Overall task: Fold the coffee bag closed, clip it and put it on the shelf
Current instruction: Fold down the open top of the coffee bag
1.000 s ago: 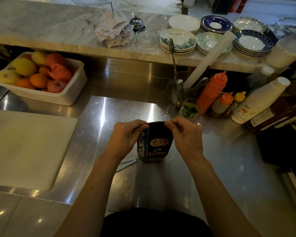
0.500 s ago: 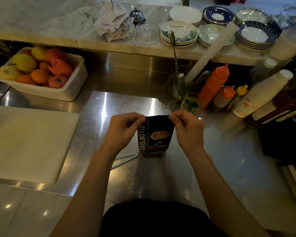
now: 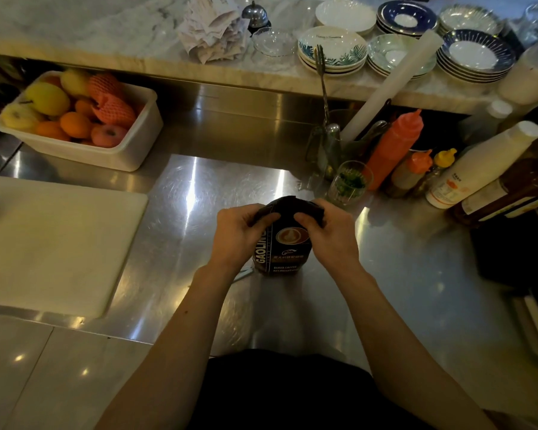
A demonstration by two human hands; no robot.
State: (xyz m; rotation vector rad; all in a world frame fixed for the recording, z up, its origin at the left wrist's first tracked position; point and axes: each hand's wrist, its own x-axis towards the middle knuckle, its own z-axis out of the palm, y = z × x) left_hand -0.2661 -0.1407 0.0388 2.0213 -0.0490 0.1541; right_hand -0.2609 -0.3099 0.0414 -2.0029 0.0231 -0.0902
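Observation:
A dark coffee bag (image 3: 288, 254) with a latte picture and white lettering stands upright on the steel counter (image 3: 401, 274), in the middle of the view. My left hand (image 3: 238, 238) grips its top left corner and my right hand (image 3: 331, 235) grips its top right corner. The top of the bag is bent over toward me, with both thumbs pressing on the fold. A pale clip (image 3: 243, 274) lies on the counter just left of the bag's base, mostly hidden behind my left wrist.
A white cutting board (image 3: 53, 243) lies at the left. A white tub of fruit (image 3: 78, 117) sits behind it. Sauce bottles (image 3: 392, 148), a herb glass (image 3: 348, 183) and a utensil holder crowd the right back. A marble ledge (image 3: 84, 29) above holds stacked plates, receipts and a bell.
Both hands have rolled the bag's top edge down toward me, from a straight upright edge to a bent-over fold. The bag stays in the same spot.

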